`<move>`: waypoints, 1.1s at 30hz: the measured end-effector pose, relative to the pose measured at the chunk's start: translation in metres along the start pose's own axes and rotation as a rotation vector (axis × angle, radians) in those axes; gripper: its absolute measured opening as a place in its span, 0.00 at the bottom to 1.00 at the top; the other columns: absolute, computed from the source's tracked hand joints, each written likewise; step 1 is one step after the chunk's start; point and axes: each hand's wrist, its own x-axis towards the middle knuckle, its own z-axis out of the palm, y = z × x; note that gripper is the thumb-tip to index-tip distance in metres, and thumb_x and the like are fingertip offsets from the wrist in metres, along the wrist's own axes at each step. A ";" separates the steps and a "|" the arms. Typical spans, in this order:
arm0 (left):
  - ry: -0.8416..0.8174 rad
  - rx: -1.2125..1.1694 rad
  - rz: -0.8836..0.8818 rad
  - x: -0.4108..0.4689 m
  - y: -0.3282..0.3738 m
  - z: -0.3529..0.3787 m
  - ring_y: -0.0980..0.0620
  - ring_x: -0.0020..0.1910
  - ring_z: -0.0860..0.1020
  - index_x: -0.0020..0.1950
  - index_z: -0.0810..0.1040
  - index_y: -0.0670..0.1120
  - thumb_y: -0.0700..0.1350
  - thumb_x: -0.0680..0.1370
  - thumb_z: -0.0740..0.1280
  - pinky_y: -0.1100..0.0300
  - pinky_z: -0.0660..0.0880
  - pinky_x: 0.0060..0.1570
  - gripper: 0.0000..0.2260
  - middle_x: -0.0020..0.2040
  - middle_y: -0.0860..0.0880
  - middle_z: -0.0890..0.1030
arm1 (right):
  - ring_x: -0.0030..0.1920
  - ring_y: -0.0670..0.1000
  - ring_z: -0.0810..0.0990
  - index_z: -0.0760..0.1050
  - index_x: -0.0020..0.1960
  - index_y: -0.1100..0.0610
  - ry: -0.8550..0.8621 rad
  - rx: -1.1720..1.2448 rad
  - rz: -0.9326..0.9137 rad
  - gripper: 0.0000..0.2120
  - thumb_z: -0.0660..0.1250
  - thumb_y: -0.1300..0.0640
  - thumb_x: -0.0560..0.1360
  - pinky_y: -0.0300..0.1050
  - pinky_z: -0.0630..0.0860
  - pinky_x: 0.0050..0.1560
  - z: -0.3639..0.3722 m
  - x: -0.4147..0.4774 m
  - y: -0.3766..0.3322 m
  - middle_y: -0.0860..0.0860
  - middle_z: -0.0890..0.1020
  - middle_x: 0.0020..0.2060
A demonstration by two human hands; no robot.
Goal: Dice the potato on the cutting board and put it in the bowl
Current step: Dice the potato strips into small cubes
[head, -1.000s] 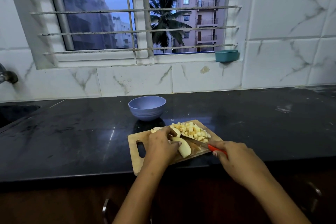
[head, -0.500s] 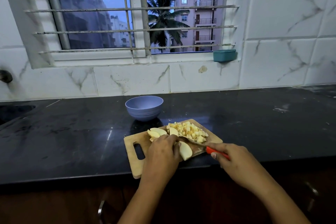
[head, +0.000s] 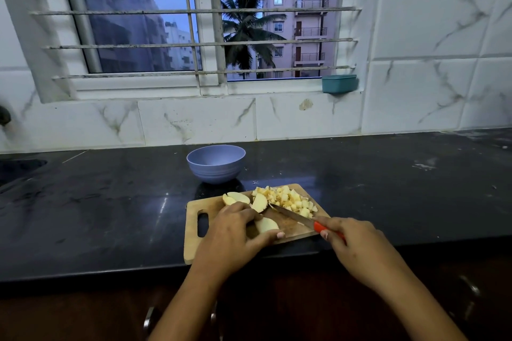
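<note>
1. Left hand [head: 232, 232] holds a potato wedge [head: 266, 225] on the cutting board [head: 194, 232]; right hand [head: 357, 246] grips the knife [head: 291, 214].
2. The wedge may slip, bringing the blade onto the fingers.
3. The diced pile [head: 293, 199] crowds the board's edge; cubes could fall onto the bench [head: 110, 216].

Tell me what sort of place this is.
Most likely a home kitchen: a black polished stone countertop against a white marble-look tiled wall, a wooden cutting board with diced pale potato, and a lavender round bowl. The right hand grips a red-handled knife, the left hand a potato wedge.
</note>
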 end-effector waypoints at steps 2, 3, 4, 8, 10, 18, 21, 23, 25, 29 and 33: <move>-0.031 -0.015 -0.011 -0.001 0.001 -0.003 0.60 0.57 0.68 0.60 0.78 0.51 0.77 0.61 0.60 0.64 0.67 0.55 0.39 0.58 0.58 0.74 | 0.58 0.48 0.78 0.66 0.70 0.37 0.002 -0.001 -0.003 0.17 0.56 0.47 0.82 0.42 0.76 0.50 -0.001 0.001 0.000 0.44 0.76 0.64; -0.048 -0.013 -0.011 -0.002 0.001 -0.004 0.61 0.58 0.67 0.61 0.78 0.52 0.79 0.58 0.59 0.63 0.67 0.57 0.42 0.59 0.59 0.73 | 0.58 0.48 0.78 0.66 0.70 0.37 0.005 0.000 -0.007 0.17 0.56 0.47 0.82 0.43 0.76 0.50 0.000 0.002 -0.001 0.44 0.77 0.64; -0.063 -0.001 -0.008 -0.002 0.001 -0.005 0.61 0.59 0.66 0.62 0.77 0.52 0.79 0.56 0.59 0.62 0.67 0.59 0.44 0.60 0.59 0.72 | 0.58 0.49 0.78 0.66 0.70 0.37 0.008 0.003 -0.012 0.17 0.56 0.46 0.82 0.43 0.77 0.50 0.000 0.002 -0.001 0.44 0.77 0.64; -0.067 0.028 0.005 -0.003 0.000 -0.005 0.60 0.61 0.67 0.64 0.76 0.53 0.73 0.62 0.66 0.62 0.67 0.60 0.37 0.61 0.58 0.72 | 0.59 0.49 0.78 0.66 0.71 0.38 0.003 0.023 -0.020 0.18 0.56 0.47 0.82 0.44 0.77 0.52 0.003 0.001 -0.001 0.46 0.77 0.64; -0.046 -0.010 -0.005 -0.003 0.001 -0.007 0.60 0.59 0.69 0.62 0.78 0.53 0.70 0.64 0.68 0.64 0.68 0.58 0.32 0.60 0.58 0.74 | 0.59 0.48 0.77 0.67 0.70 0.39 0.002 0.057 -0.026 0.17 0.56 0.47 0.82 0.42 0.75 0.51 0.002 -0.002 0.000 0.45 0.77 0.64; -0.056 -0.018 -0.106 0.000 0.012 -0.004 0.58 0.55 0.72 0.62 0.78 0.54 0.66 0.65 0.72 0.62 0.72 0.54 0.29 0.56 0.55 0.79 | 0.57 0.49 0.78 0.67 0.70 0.40 -0.004 0.062 -0.015 0.17 0.56 0.49 0.82 0.42 0.76 0.50 0.002 -0.006 -0.003 0.47 0.79 0.61; 0.020 -0.034 -0.133 0.001 0.024 0.004 0.57 0.51 0.75 0.60 0.78 0.53 0.61 0.69 0.72 0.59 0.75 0.52 0.23 0.52 0.54 0.81 | 0.51 0.48 0.79 0.68 0.70 0.40 0.019 0.072 -0.024 0.17 0.55 0.49 0.82 0.44 0.77 0.48 0.004 -0.009 -0.008 0.47 0.80 0.54; 0.039 -0.024 -0.134 0.001 0.028 0.007 0.58 0.50 0.76 0.60 0.78 0.54 0.57 0.72 0.70 0.60 0.75 0.50 0.18 0.51 0.54 0.81 | 0.47 0.47 0.79 0.69 0.69 0.41 0.017 0.080 -0.034 0.16 0.55 0.49 0.82 0.45 0.78 0.48 0.005 -0.011 -0.011 0.47 0.80 0.50; 0.020 -0.021 -0.120 0.000 0.027 0.008 0.58 0.50 0.76 0.60 0.78 0.54 0.53 0.75 0.68 0.61 0.74 0.51 0.14 0.51 0.54 0.81 | 0.49 0.47 0.79 0.71 0.67 0.43 0.002 0.081 -0.035 0.15 0.55 0.49 0.82 0.46 0.78 0.49 0.006 -0.012 -0.010 0.47 0.81 0.51; -0.064 -0.047 -0.087 -0.002 0.016 0.005 0.59 0.52 0.69 0.59 0.77 0.57 0.47 0.78 0.64 0.67 0.66 0.51 0.11 0.56 0.53 0.75 | 0.55 0.50 0.79 0.68 0.70 0.40 -0.007 0.034 -0.005 0.17 0.54 0.48 0.82 0.46 0.78 0.52 0.001 -0.006 -0.002 0.48 0.80 0.59; -0.126 -0.076 -0.079 -0.002 0.010 0.002 0.61 0.54 0.66 0.54 0.74 0.60 0.40 0.77 0.61 0.68 0.61 0.51 0.14 0.60 0.54 0.73 | 0.59 0.52 0.77 0.66 0.71 0.38 -0.016 0.038 0.000 0.18 0.55 0.48 0.82 0.47 0.77 0.54 0.001 0.000 0.001 0.48 0.78 0.63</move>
